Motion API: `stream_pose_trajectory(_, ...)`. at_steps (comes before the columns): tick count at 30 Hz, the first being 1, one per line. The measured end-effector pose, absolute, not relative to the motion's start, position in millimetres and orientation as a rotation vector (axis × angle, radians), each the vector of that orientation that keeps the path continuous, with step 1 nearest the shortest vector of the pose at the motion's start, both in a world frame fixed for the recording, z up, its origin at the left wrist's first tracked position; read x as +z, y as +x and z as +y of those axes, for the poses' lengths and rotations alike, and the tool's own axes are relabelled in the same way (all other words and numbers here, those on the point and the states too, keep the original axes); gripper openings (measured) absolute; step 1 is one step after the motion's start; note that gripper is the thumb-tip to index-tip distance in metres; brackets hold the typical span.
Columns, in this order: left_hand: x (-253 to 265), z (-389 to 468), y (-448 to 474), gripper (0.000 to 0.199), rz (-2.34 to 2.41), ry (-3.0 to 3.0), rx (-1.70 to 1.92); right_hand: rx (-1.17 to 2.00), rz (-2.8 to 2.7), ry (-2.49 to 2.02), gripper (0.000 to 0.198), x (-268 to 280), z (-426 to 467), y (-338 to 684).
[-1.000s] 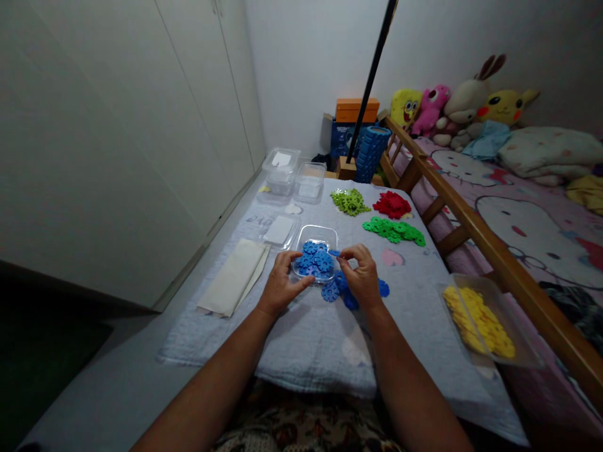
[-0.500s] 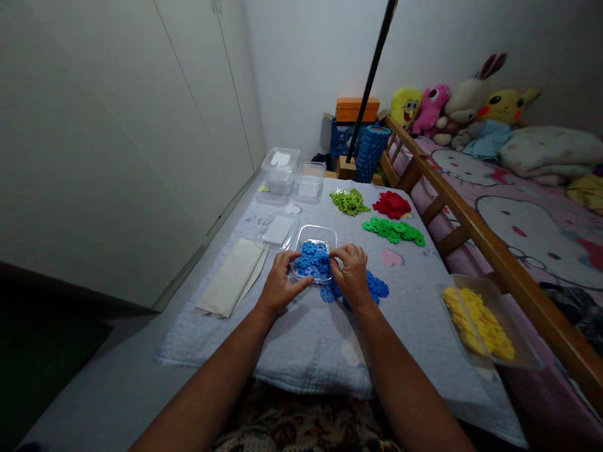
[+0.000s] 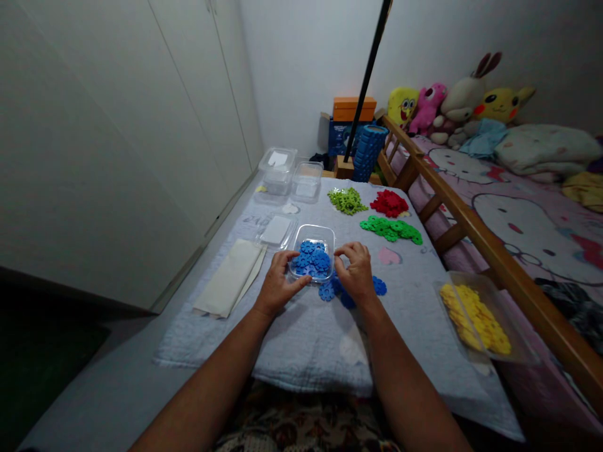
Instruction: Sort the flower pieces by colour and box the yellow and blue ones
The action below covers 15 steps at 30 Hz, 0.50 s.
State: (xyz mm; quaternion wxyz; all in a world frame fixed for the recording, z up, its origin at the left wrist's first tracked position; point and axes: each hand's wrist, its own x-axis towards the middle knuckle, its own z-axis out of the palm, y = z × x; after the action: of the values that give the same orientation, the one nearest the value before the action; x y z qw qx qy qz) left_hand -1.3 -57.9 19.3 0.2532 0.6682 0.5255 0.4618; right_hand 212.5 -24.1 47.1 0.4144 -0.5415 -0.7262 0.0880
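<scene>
A clear plastic container [image 3: 315, 228] holds several blue flower-shaped plastic discs [image 3: 311, 257]. My left hand [image 3: 279, 284] grips its left and front side, thumb along the front rim, fingers on the left wall. Just off the right wall is my right hand [image 3: 354, 270], fingers curled and thumb slightly apart, with nothing visible between them. Under and around that hand lies a loose pile of blue discs [image 3: 326, 290], partly covered by it.
Lime-green pieces [image 3: 347, 201], red pieces [image 3: 389, 204] and green discs [image 3: 392, 230] lie at the back right. A box of yellow pieces [image 3: 475, 319] stands right. Left are a clear lid [image 3: 277, 231], folded cloth [image 3: 230, 276] and clear containers [image 3: 307, 182].
My right hand has let go of a blue disc, which now lies on the others inside the container, and has drawn back slightly right. My left hand keeps its hold.
</scene>
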Motion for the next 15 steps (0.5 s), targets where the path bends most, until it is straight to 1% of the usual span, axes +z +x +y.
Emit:
stream_pose_trajectory(6, 20, -58, -1, 0.05, 1.433, 1.825, 1.257, 0.179, -1.747, -1.495, 0.015, 45, -11, 248)
stream_pose_trajectory(12, 19, -58, -1, 0.051, 1.443, 1.806, 1.255, 0.371, -1.899, -1.74, 0.017, 37, -5, 285)
stream_pose_trajectory(15, 19, -58, -1, 0.05, 1.445, 1.806, 1.255, 0.382, -1.988, -1.836, 0.019, 34, -9, 294)
